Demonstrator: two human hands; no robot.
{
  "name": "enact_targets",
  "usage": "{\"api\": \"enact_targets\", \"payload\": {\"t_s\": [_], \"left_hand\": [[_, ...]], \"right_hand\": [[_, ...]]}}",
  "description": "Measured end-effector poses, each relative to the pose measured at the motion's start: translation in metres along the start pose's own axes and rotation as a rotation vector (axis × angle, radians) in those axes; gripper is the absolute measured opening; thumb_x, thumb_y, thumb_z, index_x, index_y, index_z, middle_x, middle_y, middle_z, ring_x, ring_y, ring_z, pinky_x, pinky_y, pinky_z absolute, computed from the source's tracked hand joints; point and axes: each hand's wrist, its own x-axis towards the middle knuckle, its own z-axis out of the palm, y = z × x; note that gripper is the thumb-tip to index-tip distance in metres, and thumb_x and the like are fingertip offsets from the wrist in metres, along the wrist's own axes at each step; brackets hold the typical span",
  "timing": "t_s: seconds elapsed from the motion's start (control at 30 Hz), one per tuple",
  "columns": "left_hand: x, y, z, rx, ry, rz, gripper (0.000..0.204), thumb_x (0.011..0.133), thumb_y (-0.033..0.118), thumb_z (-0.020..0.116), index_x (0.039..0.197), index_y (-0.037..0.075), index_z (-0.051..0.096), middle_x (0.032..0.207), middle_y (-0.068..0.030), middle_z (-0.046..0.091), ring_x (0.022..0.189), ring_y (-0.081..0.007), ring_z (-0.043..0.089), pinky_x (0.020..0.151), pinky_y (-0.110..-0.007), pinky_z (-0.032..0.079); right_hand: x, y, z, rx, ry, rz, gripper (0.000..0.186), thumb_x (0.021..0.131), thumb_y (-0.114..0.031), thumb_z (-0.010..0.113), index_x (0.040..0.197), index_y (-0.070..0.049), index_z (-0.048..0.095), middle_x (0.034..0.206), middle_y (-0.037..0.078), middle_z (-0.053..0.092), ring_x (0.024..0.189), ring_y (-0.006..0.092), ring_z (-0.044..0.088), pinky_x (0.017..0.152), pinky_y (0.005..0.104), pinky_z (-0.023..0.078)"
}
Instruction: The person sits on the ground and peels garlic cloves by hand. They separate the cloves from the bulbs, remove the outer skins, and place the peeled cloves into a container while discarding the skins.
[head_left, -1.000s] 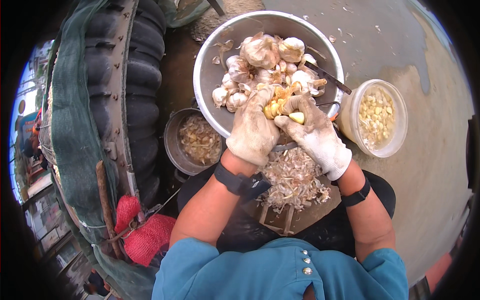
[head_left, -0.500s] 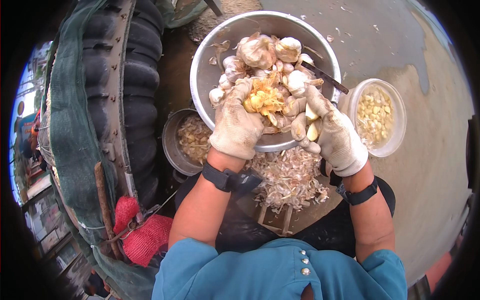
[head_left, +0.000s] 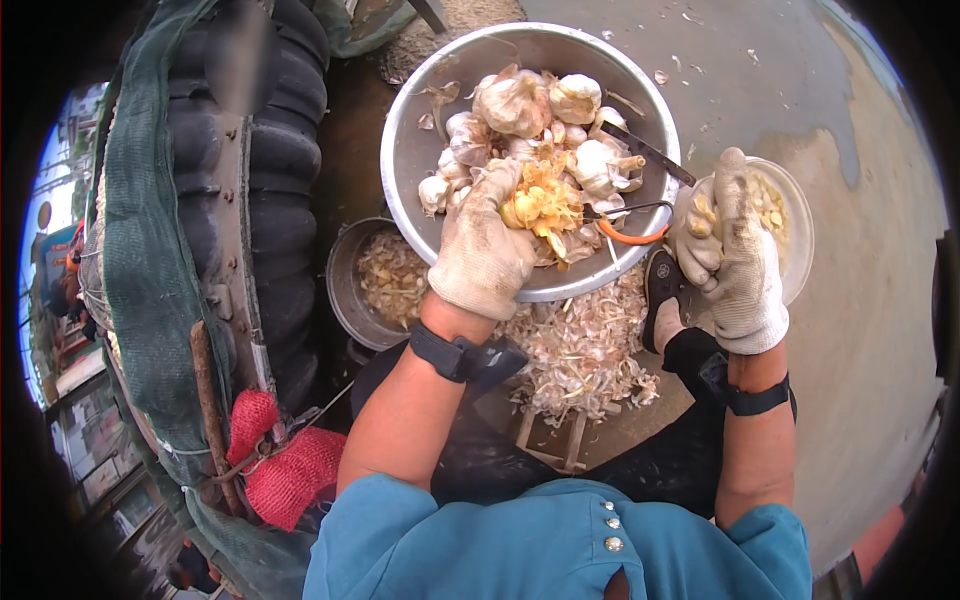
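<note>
Clasped in the white-gloved left hand (head_left: 482, 245), a papery yellow garlic bulb (head_left: 543, 206) is over the near half of a round silver metal bowl (head_left: 412, 160). Farther right, the white-gloved right hand (head_left: 742, 262), partly curled, is at the left side of a translucent round plastic tub (head_left: 803, 260); whether it pinches anything, I cannot tell.

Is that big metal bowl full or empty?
Partly full: the metal bowl holds a heap of garlic bulbs, which leaves its sides partly bare.
</note>
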Motion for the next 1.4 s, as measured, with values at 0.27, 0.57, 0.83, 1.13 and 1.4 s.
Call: {"api": "enact_targets", "payload": {"t_s": [0.27, 0.57, 0.83, 1.13, 1.4], "left_hand": [[0.001, 0.016, 0.001, 0.042, 0.008, 0.063, 0.037, 0.077, -0.003, 0.065, 0.113, -0.004, 0.062, 0.111, -0.0161, 0.067, 0.106, -0.0263, 0.064, 0.092, -0.033, 0.050], [-0.002, 0.000, 0.014, 0.154, 0.003, 0.113, 0.039, 0.074, 0.002, 0.068, 0.112, -0.003, 0.062, 0.112, -0.0212, 0.064, 0.106, -0.0338, 0.062, 0.092, -0.039, 0.049], [-0.010, -0.001, 0.021, 0.111, 0.006, 0.159, 0.025, 0.092, 0.007, 0.052, 0.113, -0.004, 0.061, 0.109, -0.0177, 0.067, 0.104, -0.0270, 0.064, 0.089, -0.035, 0.049], [-0.010, 0.004, 0.023, 0.230, 0.011, 0.081, 0.027, 0.089, 0.007, 0.059, 0.113, -0.005, 0.061, 0.108, -0.0201, 0.067, 0.105, -0.0292, 0.063, 0.091, -0.035, 0.047], [-0.003, 0.017, 0.021, 0.175, 0.007, 0.147, 0.030, 0.086, 0.003, 0.060, 0.115, -0.004, 0.061, 0.113, -0.0187, 0.065, 0.108, -0.0304, 0.062, 0.094, -0.037, 0.046]], "right_hand": [[0.053, -0.027, -0.104, -1.709, 0.570, -0.787, 0.034, 0.092, -0.038, 0.061, 0.107, -0.008, 0.063, 0.098, 0.006, 0.064, 0.091, 0.0160, 0.061, 0.080, 0.0291, 0.048], [0.012, 0.039, 0.011, -0.739, -0.219, -0.401, 0.022, 0.096, -0.024, 0.057, 0.103, -0.003, 0.062, 0.085, 0.003, 0.058, 0.076, 0.0113, 0.057, 0.069, 0.0269, 0.047], [0.010, 0.073, 0.042, -0.857, -0.253, -0.374, 0.039, 0.094, -0.035, 0.057, 0.124, -0.011, 0.056, 0.131, 0.021, 0.050, 0.113, 0.0337, 0.056, 0.092, 0.0412, 0.047], [0.014, 0.058, 0.045, -1.266, -0.391, -0.424, 0.045, 0.096, -0.027, 0.048, 0.127, 0.005, 0.045, 0.111, 0.025, 0.059, 0.101, 0.0390, 0.058, 0.087, 0.0429, 0.047], [0.022, 0.096, 0.037, -0.913, -0.160, -0.552, 0.050, 0.094, -0.029, 0.054, 0.127, 0.007, 0.044, 0.119, 0.026, 0.058, 0.114, 0.0358, 0.057, 0.093, 0.0384, 0.046]]}}
